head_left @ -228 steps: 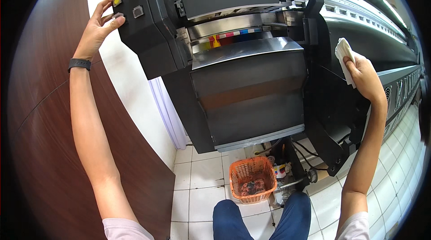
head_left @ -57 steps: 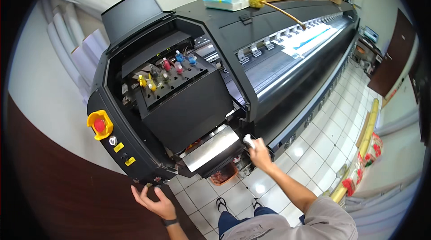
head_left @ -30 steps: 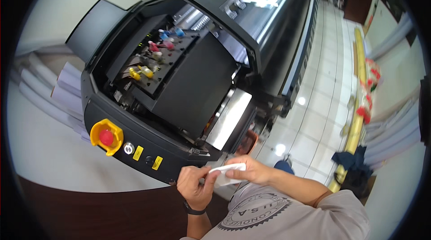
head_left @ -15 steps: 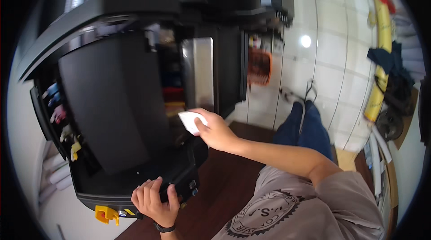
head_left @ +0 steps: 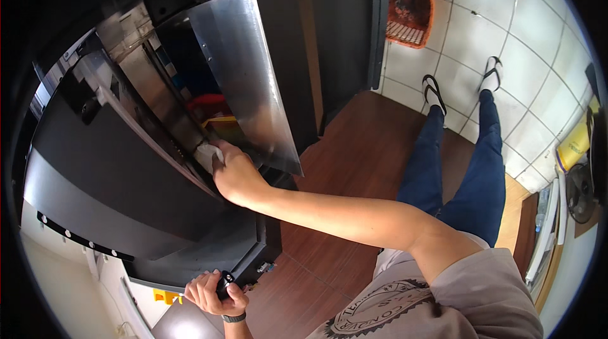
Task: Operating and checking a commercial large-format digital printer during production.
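Note:
My right hand [head_left: 235,175] is closed around a folded white wipe [head_left: 207,157], cloth or paper, and reaches into the opening of a large black machine [head_left: 101,180]. The wipe meets the lower end of a long metal strip [head_left: 149,89] inside; its contact side is hidden. Just right of that hand stands a shiny metal plate [head_left: 253,79], tilted. At the machine's near corner, my left hand [head_left: 214,293] has its fingers curled, with a small black piece [head_left: 225,284] between thumb and fingers. Whether that piece is part of the machine I cannot make out.
Red and yellow things [head_left: 215,111] lie in the opening behind the wipe. A yellow clip-like part [head_left: 167,297] sits beside my left hand. An orange basket [head_left: 410,16] stands on the white tiled floor [head_left: 465,85]. A yellow roll [head_left: 575,142] and a black fan-like thing [head_left: 579,193] are at right.
My right hand has carried the wipe from in front of the opening down to the metal strip inside. My left hand has curled its fingers at the corner. The view has shifted closer to the machine.

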The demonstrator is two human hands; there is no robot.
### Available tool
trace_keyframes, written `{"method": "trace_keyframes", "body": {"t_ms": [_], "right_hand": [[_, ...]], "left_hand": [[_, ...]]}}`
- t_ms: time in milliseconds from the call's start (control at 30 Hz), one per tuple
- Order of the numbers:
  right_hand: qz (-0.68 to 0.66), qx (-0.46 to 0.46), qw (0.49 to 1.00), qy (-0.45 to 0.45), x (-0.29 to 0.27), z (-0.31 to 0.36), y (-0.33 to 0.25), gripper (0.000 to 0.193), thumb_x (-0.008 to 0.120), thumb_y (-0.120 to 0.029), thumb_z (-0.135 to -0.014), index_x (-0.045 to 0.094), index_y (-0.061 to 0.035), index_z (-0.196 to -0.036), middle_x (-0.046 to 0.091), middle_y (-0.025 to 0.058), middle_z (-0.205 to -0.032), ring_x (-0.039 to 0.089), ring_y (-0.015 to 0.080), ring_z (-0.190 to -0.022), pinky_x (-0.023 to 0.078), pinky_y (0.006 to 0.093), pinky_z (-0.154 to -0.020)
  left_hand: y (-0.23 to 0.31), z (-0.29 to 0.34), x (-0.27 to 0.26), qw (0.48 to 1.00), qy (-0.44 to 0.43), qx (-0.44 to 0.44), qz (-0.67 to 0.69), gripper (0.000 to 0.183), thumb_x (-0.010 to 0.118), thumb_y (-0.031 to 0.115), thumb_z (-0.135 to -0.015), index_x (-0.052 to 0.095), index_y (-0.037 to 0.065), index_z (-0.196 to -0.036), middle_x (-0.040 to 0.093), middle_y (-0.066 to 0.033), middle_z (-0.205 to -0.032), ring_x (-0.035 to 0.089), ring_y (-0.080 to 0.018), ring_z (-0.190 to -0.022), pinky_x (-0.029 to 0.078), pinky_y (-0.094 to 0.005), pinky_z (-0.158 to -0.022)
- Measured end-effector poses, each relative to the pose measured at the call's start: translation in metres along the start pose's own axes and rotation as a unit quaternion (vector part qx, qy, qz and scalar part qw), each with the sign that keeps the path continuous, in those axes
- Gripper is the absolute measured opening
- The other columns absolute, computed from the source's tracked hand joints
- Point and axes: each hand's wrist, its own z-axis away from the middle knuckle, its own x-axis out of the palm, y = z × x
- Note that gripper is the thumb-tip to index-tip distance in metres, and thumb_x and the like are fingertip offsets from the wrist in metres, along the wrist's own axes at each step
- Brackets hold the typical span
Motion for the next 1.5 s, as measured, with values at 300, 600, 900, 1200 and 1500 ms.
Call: {"method": "trace_keyframes", "body": {"t_ms": [300, 600, 900, 1200, 1500], "right_hand": [[-0.18, 0.249, 0.951, -0.031, 0.033, -0.041, 0.002, 0.054, 0.041, -0.017, -0.088, 0.043, -0.0059, -0.141, 0.053, 0.0232, -0.13, 0.048, 0.0325, -0.124, 0.038, 0.0394, -0.102], [-0.339, 0.261, 0.898, -0.105, 0.042, -0.063, -0.014, 0.046, 0.036, -0.019, -0.094, 0.048, -0.0079, -0.137, 0.055, 0.0176, -0.129, 0.052, 0.0271, -0.118, 0.039, 0.0361, -0.1], [-0.24, 0.119, 0.953, -0.138, 0.04, -0.059, -0.007, 0.044, 0.034, -0.011, -0.093, 0.055, -0.0066, -0.131, 0.056, 0.0184, -0.132, 0.051, 0.0274, -0.124, 0.037, 0.0321, -0.106], [-0.183, 0.095, 0.964, -0.166, 0.02, -0.04, -0.009, 0.037, 0.041, -0.014, -0.097, 0.057, -0.0122, -0.131, 0.063, 0.0161, -0.121, 0.058, 0.0245, -0.113, 0.042, 0.0308, -0.098], [-0.143, 0.056, 0.964, -0.217, -0.007, -0.017, -0.012, 0.043, 0.038, -0.003, -0.093, 0.055, -0.0063, -0.132, 0.065, 0.0196, -0.111, 0.064, 0.02, -0.093, 0.049, 0.0299, -0.082]], "left_hand": [[0.0, -0.002, -0.003, 0.999, -0.033, 0.025, -0.008, 0.039, 0.053, 0.04, -0.087, 0.064, 0.003, -0.085, 0.062, -0.0107, -0.075, 0.056, -0.0288, -0.073, 0.038, -0.0399, -0.079], [-0.004, 0.0, -0.001, 0.999, -0.029, 0.016, -0.025, 0.04, 0.053, 0.045, -0.083, 0.063, 0.006, -0.083, 0.06, -0.0065, -0.068, 0.059, -0.0237, -0.068, 0.036, -0.0397, -0.078], [-0.003, -0.002, -0.002, 0.999, -0.046, 0.023, -0.015, 0.045, 0.051, 0.044, -0.088, 0.064, 0.001, -0.092, 0.057, -0.0086, -0.067, 0.051, -0.0248, -0.066, 0.035, -0.0386, -0.075], [-0.005, -0.001, -0.001, 0.998, -0.043, 0.034, -0.017, 0.047, 0.048, 0.045, -0.09, 0.063, 0.001, -0.093, 0.056, -0.0086, -0.067, 0.05, -0.0242, -0.066, 0.034, -0.0385, -0.075], [-0.007, 0.002, -0.003, 0.998, -0.046, 0.031, -0.016, 0.045, 0.048, 0.044, -0.09, 0.062, 0.001, -0.093, 0.057, -0.0082, -0.067, 0.049, -0.0238, -0.066, 0.034, -0.0393, -0.076]]}}
